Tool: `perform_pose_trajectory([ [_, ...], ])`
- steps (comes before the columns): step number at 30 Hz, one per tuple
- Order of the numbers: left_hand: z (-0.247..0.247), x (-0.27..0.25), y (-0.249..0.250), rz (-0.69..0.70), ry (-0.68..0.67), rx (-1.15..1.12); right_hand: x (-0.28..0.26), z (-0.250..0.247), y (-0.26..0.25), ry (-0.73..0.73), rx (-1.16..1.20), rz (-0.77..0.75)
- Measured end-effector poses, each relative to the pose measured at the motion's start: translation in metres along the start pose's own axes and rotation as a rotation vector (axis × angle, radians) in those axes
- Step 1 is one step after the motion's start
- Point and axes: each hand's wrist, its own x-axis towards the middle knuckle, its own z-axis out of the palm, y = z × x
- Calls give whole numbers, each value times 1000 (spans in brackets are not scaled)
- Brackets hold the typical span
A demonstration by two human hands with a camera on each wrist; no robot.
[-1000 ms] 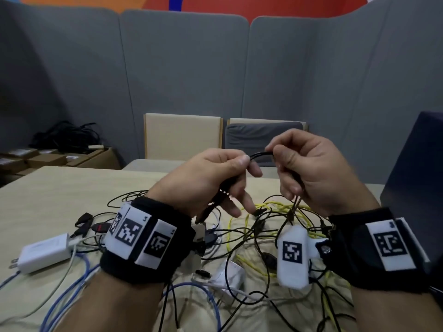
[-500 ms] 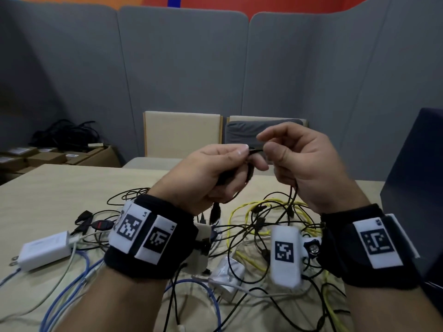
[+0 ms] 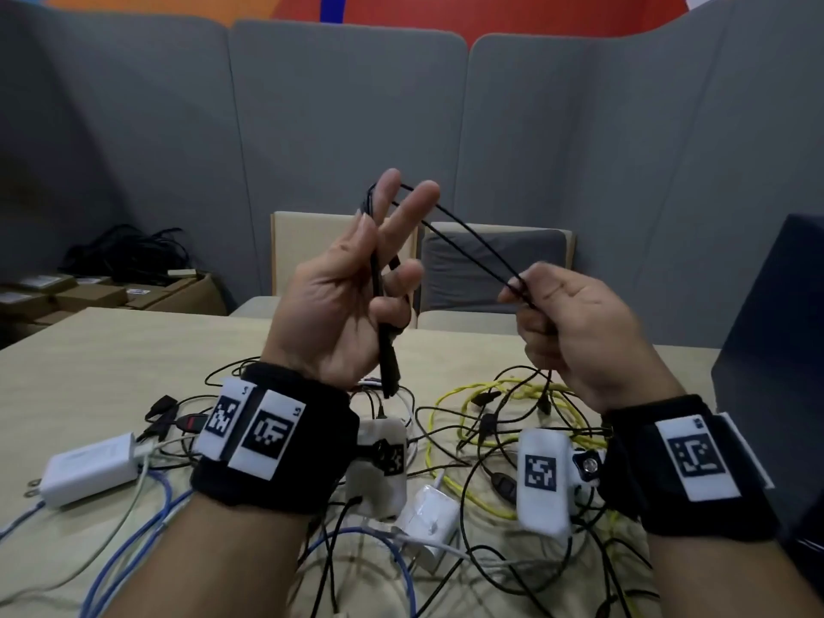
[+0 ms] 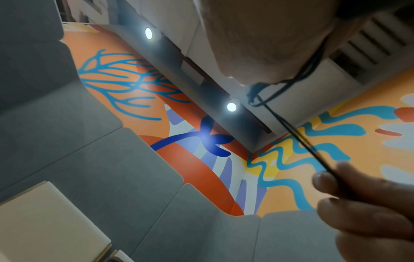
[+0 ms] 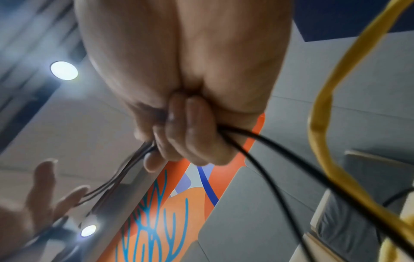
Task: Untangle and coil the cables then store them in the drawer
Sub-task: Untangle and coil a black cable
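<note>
Cable, head view: a thin black cable (image 3: 463, 236) is looped over the 2 raised fingers (image 3: 387, 189) of the left hand (image 3: 343, 301), with its plug end hanging down past the palm; 2 strands run across to the right hand (image 3: 575, 323).
Left hand, head view: palm toward the camera, 2 fingers straight and apart as a winding form, the lower fingers curled against the hanging strand.
Right hand, head view: fingers curled into a fist, thumb and forefinger pinching the 2 strands.
Rest of cables, head view: a tangle lies on the table (image 3: 89, 363) below, with a yellow cable (image 3: 446, 457), blue cable (image 3: 133, 541) and white charger (image 3: 89, 466) among it; no drawer shows.
Cable, left wrist view: the dark loop wraps a fingertip at the top and runs down to the right hand's fingers (image 4: 331, 180), which pinch it.
Cable, right wrist view: black strands pass through the closed fist (image 5: 186, 124); the open left hand (image 5: 42, 191) shows beyond, blurred.
Step in hand: coiling 1 black cable around the left fingers, judged early in the task.
Next move: it calls for carrying the strands round the raised fingers with even tension, while the trailing length pulls free of the pile.
</note>
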Motion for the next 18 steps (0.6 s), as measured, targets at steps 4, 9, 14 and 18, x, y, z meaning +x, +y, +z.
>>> perform_pose_trajectory([
  [4,7,6,-9,211,163,205,-1,11,8,-155,-408,75],
  [9,0,11,-16,369,283,496,-6,32,3,-352,-786,40],
  [14,-1,8,-24,262,283,925,-16,31,-21,-335,-811,-68],
  [18,2,6,-26,110,270,1129,-17,19,-34,-187,-790,-259],
])
